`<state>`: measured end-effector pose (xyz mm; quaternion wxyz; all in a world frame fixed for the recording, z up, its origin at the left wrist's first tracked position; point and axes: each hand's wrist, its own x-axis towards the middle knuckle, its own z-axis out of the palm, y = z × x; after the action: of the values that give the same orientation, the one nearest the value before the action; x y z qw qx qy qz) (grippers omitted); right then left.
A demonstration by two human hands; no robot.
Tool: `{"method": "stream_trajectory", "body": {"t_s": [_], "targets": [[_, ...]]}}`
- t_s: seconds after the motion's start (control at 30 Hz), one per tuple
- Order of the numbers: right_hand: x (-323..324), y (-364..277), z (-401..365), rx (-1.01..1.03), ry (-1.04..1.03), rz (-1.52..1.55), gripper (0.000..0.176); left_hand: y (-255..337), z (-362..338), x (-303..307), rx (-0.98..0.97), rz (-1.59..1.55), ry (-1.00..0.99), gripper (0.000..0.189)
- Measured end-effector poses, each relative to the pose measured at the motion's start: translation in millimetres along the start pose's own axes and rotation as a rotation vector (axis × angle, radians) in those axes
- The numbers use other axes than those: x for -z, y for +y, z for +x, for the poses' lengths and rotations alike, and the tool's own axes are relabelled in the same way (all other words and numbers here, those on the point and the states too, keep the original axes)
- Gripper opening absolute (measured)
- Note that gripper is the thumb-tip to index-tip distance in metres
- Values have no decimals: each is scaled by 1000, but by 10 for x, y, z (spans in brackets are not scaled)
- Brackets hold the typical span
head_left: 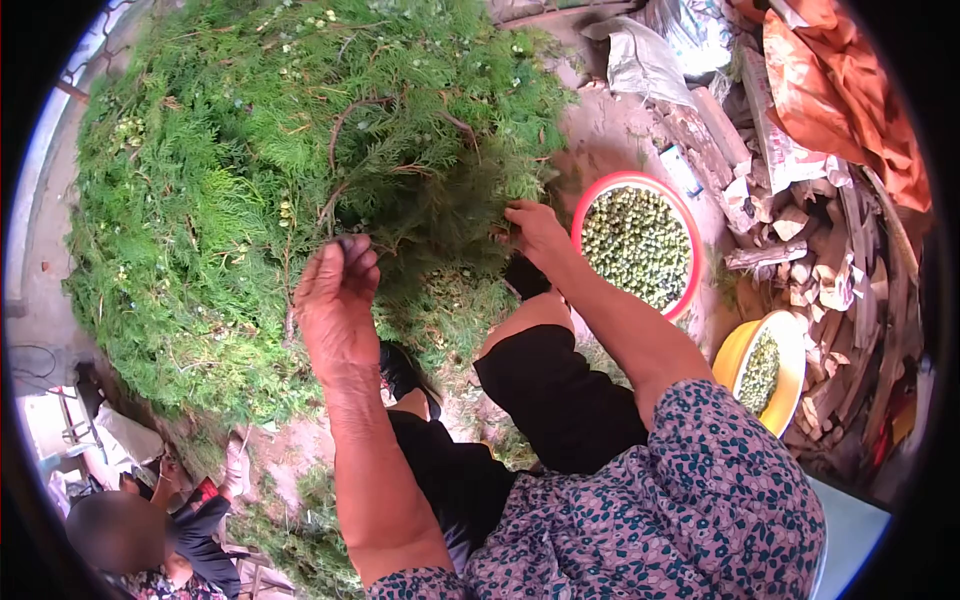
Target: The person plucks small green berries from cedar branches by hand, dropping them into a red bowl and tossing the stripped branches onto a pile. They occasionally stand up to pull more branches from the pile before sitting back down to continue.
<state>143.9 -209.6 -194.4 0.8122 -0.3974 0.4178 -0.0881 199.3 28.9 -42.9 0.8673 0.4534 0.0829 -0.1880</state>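
Note:
My left hand (338, 295) has its fingers closed at the woody stem end of a leafy evergreen branch (430, 205). The branch has flat, feathery green foliage and is raised in front of my knees, its middle in shadow. On its right side, my right hand (538, 235) pinches the edge of the foliage with thumb and fingers. Behind the branch spreads a large heap of similar cut evergreen branches (210, 200), with small pale green cones among them. Just right of my right hand stands a red-rimmed basin (688, 215) filled with small green cones (635, 245).
A yellow basin (735, 350) with more green cones stands at the lower right. Split firewood (810, 255), an orange sheet (840, 90) and pale sacks (645, 60) line the right side. Another person (195, 545) sits at the lower left. A phone-like object (681, 171) lies near the wood.

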Motion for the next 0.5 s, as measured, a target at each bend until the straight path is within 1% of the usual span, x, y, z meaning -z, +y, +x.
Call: {"method": "stream_trajectory", "body": {"t_s": [0.07, 0.1, 0.17, 0.2, 0.23, 0.33, 0.37, 0.43, 0.47, 0.5], "targets": [[-8, -225, -291, 88, -229, -3, 19, -42, -44, -53, -66, 160, 27, 14], [-36, -347, -459, 100, -241, -2, 19, -74, -77, -72, -82, 157, 20, 14], [-130, -577, -820, 83, -404, -61, 20, -123, -157, -108, -153, 382, -55, 14], [-172, -664, -999, 98, -421, -59, 20, -149, -220, -146, -158, 404, -76, 13], [-215, -729, -1179, 90, -458, -63, 20, -177, -278, -172, -182, 402, -75, 13], [-292, -854, -1687, 72, -579, -28, 19, -234, -486, -197, -94, 379, -151, 17], [-293, -877, -1836, 57, -638, 12, 19, -246, -587, -220, -112, 380, -138, 17], [-271, -891, -2060, 48, -696, 9, 19, -255, -796, -240, -128, 228, -12, 18], [-273, -892, -2172, -4, -759, 51, 21, -235, -902, -202, -65, 198, -38, 23], [-280, -893, -2296, -56, -818, 93, 23, -236, -1005, -192, -77, 199, -26, 23]]}}
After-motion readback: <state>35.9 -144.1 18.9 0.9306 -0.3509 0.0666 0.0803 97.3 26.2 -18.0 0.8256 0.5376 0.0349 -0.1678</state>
